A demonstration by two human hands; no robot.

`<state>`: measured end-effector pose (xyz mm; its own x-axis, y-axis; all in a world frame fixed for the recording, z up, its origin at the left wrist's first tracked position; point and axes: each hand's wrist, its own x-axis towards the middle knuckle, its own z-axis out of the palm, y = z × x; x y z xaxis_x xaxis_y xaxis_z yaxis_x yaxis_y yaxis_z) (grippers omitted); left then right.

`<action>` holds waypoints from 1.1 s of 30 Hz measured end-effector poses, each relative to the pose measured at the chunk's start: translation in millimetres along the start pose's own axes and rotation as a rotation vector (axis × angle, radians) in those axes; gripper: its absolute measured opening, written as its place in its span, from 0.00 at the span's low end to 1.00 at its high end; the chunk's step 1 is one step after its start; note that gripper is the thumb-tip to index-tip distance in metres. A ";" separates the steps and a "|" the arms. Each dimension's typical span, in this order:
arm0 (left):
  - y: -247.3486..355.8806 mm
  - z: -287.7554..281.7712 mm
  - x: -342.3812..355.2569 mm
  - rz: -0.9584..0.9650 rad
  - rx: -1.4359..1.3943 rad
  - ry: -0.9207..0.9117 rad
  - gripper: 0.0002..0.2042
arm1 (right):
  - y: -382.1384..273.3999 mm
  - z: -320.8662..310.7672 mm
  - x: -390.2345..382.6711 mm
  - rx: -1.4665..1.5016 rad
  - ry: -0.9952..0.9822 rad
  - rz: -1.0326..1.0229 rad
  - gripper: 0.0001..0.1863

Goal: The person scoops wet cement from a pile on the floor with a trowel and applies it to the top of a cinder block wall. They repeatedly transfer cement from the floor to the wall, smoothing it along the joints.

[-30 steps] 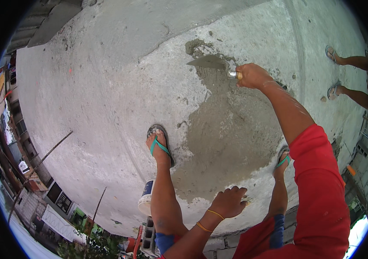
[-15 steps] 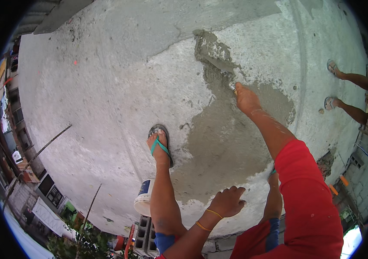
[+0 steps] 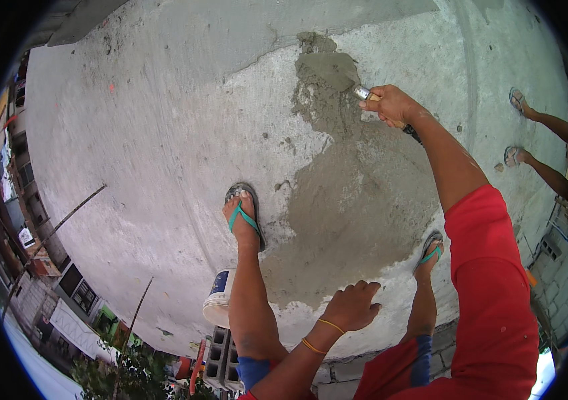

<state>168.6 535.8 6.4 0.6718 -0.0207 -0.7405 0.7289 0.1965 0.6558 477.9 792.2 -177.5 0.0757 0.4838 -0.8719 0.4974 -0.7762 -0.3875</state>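
Note:
My right hand point(image 3: 393, 107) is wrapped round the wooden handle of a trowel point(image 3: 365, 92). The blade is coated in wet grey mortar point(image 3: 309, 93) and lies against the mortar pile on the concrete floor. Below the pile, a damp, smoothed cement patch point(image 3: 351, 207) spreads between my feet. Over the patch's near edge hangs my left hand point(image 3: 353, 307), holding nothing, its fingers loosely bent and slightly apart, with the thumb out.
My sandalled feet straddle the patch. A white bucket point(image 3: 218, 300) stands beside my left leg, with hollow blocks point(image 3: 216, 357) behind it. Another person's sandalled feet point(image 3: 515, 157) are at the right. Thin bars point(image 3: 71, 213) stick up along the left edge.
My right hand has moved up and away with the trowel, whose blade now lies over the upper part of the mortar pile. My left hand has barely shifted.

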 end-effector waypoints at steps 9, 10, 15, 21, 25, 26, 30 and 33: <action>9.8 -15.1 -3.0 -0.008 -0.007 0.007 0.27 | 30.1 55.1 -27.4 -0.332 0.308 -0.061 0.25; 10.6 -17.4 -2.0 -0.010 -0.004 0.016 0.27 | 44.2 74.8 -47.1 -0.426 0.250 -0.074 0.26; 12.0 -17.1 -1.2 0.024 -0.039 0.031 0.27 | 62.5 84.3 -73.5 -0.469 0.203 -0.085 0.27; 5.8 -11.3 -0.8 -0.043 -0.001 -0.042 0.27 | -28.7 -13.0 48.7 -0.323 0.512 -0.117 0.30; 4.1 -15.0 -3.1 -0.048 0.042 -0.046 0.27 | 4.6 24.4 36.9 -0.460 0.410 -0.174 0.31; 3.6 -16.4 -2.7 -0.036 0.026 -0.019 0.28 | 26.0 44.1 16.6 -0.446 0.326 -0.159 0.31; 3.2 -16.9 0.2 0.007 -0.004 0.061 0.27 | 92.0 92.7 -79.3 -0.497 0.159 -0.187 0.30; 0.8 -9.4 5.1 0.020 -0.019 0.074 0.27 | 89.7 103.4 -112.3 -0.278 -0.137 -0.060 0.28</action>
<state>171.4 545.1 1.8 0.6738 0.0557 -0.7368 0.7126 0.2146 0.6679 424.7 626.5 -145.3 -0.0688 0.4516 -0.8896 0.7159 -0.5987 -0.3593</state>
